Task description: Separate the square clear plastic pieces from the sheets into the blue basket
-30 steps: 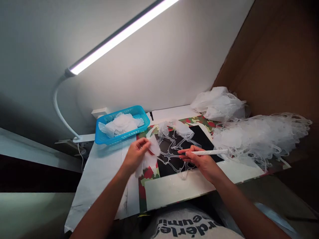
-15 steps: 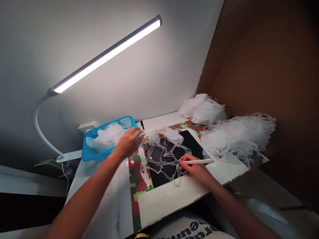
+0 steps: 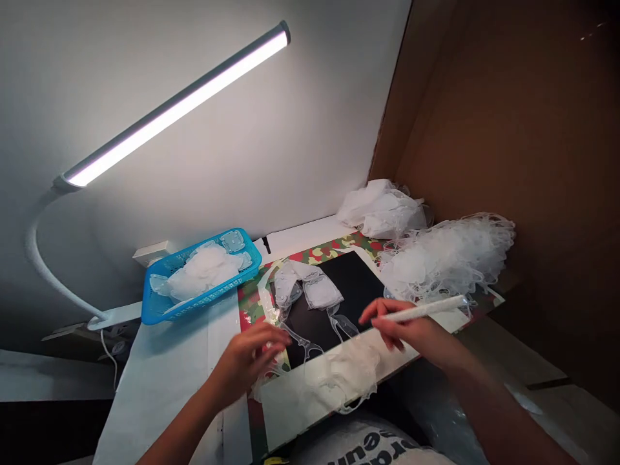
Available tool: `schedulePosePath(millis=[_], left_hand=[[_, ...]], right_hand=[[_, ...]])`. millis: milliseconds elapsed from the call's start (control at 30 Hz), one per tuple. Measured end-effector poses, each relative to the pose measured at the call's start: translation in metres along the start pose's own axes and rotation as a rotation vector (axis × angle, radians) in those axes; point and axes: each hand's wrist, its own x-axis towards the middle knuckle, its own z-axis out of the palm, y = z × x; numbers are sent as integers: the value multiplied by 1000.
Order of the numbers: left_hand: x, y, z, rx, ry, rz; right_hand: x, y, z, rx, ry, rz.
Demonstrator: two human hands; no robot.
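In my right hand (image 3: 397, 326) is a white pen-like tool (image 3: 429, 309), gripped between thumb and fingers, its rear end pointing right. My left hand (image 3: 261, 352) is bare, fingers loosely bent and apart, at the left edge of the black sheet (image 3: 356, 274). Between the hands lies a see-through piece with thin curved strips (image 3: 307, 345); its fine shape is hard to make out. Whitish pads (image 3: 323, 290) are at its far end on the sheet. Sheer whitish material (image 3: 351, 368) bunches at the board's near edge, with loops hanging over.
A blue basket (image 3: 201, 300) of translucent white pieces stands at the left. Sheer white pieces with loops (image 3: 450, 258) are heaped at right, with another white pile (image 3: 382, 210) behind. A lit tube lamp (image 3: 179, 106) hangs above. A brown panel (image 3: 484, 129) rises at right.
My left hand has come back from the basket toward the near left of the black sheet. The see-through strips have shifted nearer me and bunched. My right hand has moved right, still holding the tool.
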Motion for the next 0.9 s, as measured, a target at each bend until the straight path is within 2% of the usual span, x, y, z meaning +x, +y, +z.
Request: schedulePosePath(millis=[67, 100, 133, 200, 300, 367, 500, 600, 667, 767, 900], left_hand=[[28, -14, 2, 49, 309, -118], [44, -22, 5, 51, 411, -193], [59, -29, 9, 28, 480, -252], [85, -40, 17, -32, 529, -300], [106, -48, 24, -117, 521, -291], [108, -48, 24, -197, 503, -285], [96, -42, 9, -359, 397, -280], [81, -32, -9, -511, 172, -255], [75, -25, -18, -532, 52, -256], [74, -20, -22, -400, 55, -254], [85, -24, -17, -65, 121, -260]], right_hand=[[30, 9, 10, -149, 197, -198], [44, 14, 18, -259, 227, -298], [57, 20, 27, -370, 202, -389], [78, 30, 45, -589, 102, -522], [94, 36, 59, -724, 101, -548], [97, 34, 55, -610, 182, -477], [92, 23, 28, -40, 324, -350], [83, 22, 5, 372, 368, -275], [77, 28, -8, 520, 401, -181], [72, 41, -22, 492, 437, -85], [74, 53, -26, 52, 491, -124]])
